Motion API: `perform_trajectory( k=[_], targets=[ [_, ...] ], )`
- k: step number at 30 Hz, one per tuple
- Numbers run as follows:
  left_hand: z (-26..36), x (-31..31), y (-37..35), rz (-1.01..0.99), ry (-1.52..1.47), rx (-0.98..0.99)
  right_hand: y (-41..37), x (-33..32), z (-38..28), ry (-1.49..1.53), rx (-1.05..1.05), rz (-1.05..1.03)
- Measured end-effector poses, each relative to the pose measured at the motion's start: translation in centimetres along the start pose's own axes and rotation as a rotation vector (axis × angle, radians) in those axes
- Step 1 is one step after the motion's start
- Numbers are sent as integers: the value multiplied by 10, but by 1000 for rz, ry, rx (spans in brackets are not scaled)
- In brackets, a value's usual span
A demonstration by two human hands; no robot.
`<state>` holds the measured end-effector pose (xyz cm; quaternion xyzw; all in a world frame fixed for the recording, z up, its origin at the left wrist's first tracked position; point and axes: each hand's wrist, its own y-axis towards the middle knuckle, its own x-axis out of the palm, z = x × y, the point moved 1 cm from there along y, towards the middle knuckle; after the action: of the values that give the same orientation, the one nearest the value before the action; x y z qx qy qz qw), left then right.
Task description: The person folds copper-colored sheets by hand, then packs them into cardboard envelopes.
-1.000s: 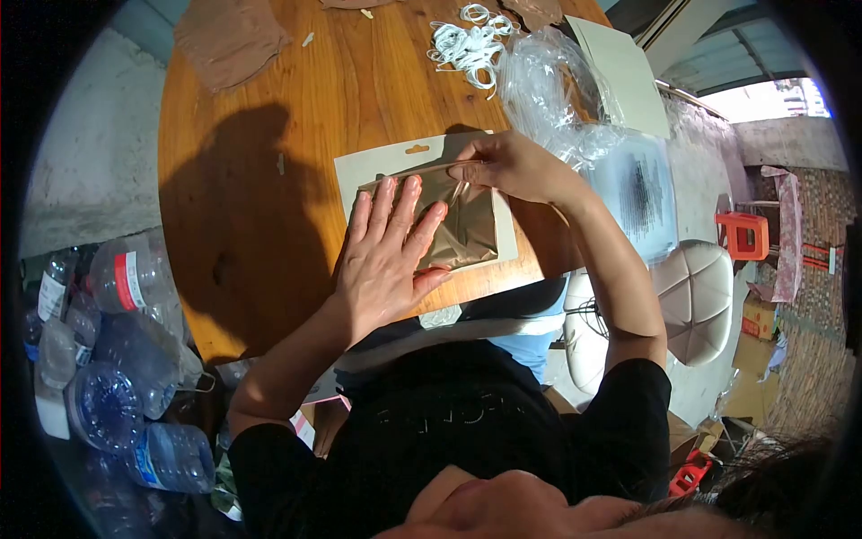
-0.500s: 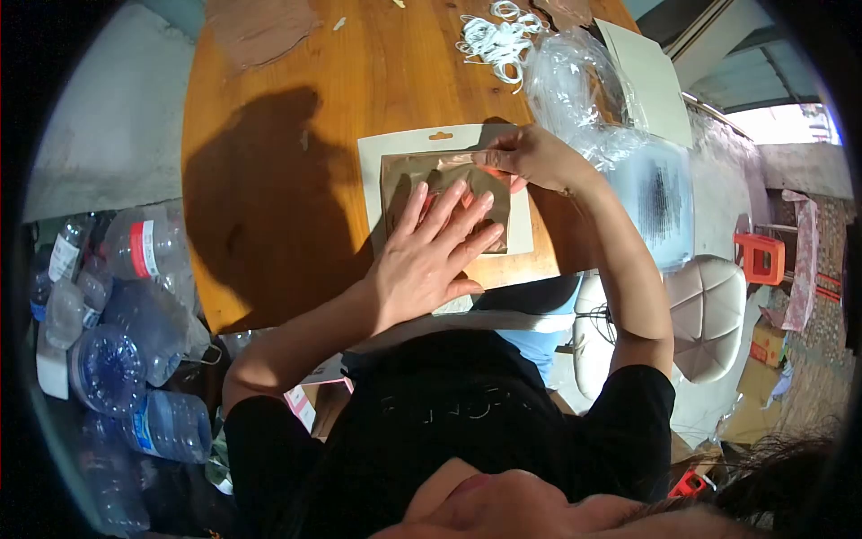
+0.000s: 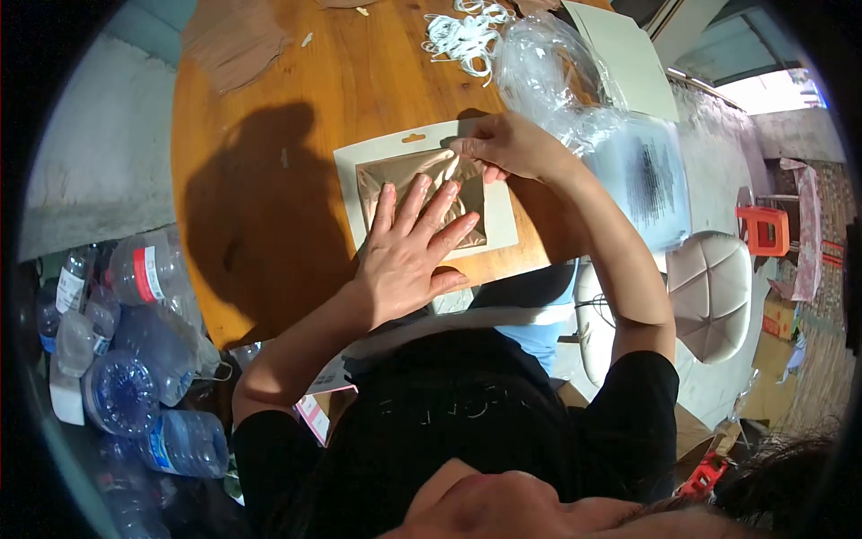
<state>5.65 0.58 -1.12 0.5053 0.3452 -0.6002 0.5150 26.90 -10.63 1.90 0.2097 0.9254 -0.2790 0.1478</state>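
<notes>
A shiny copper-coloured square packet (image 3: 382, 175) lies on a pale card (image 3: 501, 235) with a hanging slot at its top, near the front edge of the wooden table. My left hand (image 3: 409, 251) rests flat with spread fingers over the packet's lower part. At the upper right corner of the packet, my right hand (image 3: 503, 148) has its thumb and index finger pinched on the packet's edge. The other fingers of that hand are curled near the card's right side.
White string (image 3: 462, 40) and crumpled clear plastic (image 3: 548, 76) lie at the table's far right, beside pale cards (image 3: 628, 58) and a clear plastic stack (image 3: 642, 180). Brown sheet (image 3: 232, 40) is at the far left. Plastic bottles (image 3: 126, 391) and a white chair (image 3: 709, 296) stand beside the table.
The whole view has shifted, with the table and card now a little further left. My left hand's fingers sit slightly lower on the packet, whose surface looks brighter. My right hand remains at the upper right corner.
</notes>
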Motion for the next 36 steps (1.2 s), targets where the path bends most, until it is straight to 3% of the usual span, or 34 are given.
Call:
perform_trajectory(
  k=[2, 4, 6, 8, 10, 12, 15, 19, 23, 26, 32, 36],
  targets=[
    [-1, -2, 1, -17, 4, -7, -1, 2, 1, -88, -12, 26],
    [0, -3, 2, -20, 4, -1, -4, 7, 0, -566, -84, 287],
    [0, -3, 1, -18, 3, 1, -3, 13, 6, -571, -115, 346],
    [-1, -4, 2, -21, -1, 12, -3, 12, 7, -623, -1, 307],
    [0, -4, 1, -26, -8, 21, -8, 6, 8, -563, -23, 275],
    [-1, -5, 1, -37, 0, 16, -9, 3, 15, -347, -250, 408],
    [0, -5, 0, -31, -4, 7, -7, 2, 21, -278, -386, 384],
    [0, -4, 1, -43, -2, 3, -6, 5, 19, -110, -278, 164],
    [0, -4, 1, -36, 1, 4, -8, 4, 9, -107, -286, 113],
    [0, -5, 1, -33, -4, 2, -8, 1, 2, -189, -144, 85],
    [0, -3, 0, -28, -21, 2, 0, 0, 4, 0, -160, -42],
    [0, -2, -1, -12, -20, 0, 0, -3, -1, 69, -29, -74]
  ],
)
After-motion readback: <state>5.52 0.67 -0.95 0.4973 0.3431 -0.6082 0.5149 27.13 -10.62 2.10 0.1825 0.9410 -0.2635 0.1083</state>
